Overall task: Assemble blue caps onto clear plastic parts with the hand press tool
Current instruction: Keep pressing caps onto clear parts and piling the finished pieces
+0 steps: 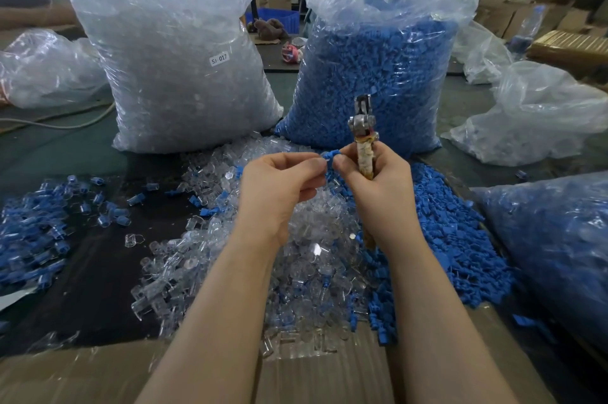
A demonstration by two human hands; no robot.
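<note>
Cardboard (98, 374) nearest; my left hand (276, 189) and right hand (378, 186) pinch a blue cap (330, 154) between fingertips, right also gripping the press tool (363, 137) upright.

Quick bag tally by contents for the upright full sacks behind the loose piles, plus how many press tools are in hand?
Tall clear plastic sack of clear parts, labelled SJ-017: 1
Tall clear plastic sack of blue caps: 1
Metal hand press tool with taped handle, gripped by the right hand: 1
Total: 3
</note>
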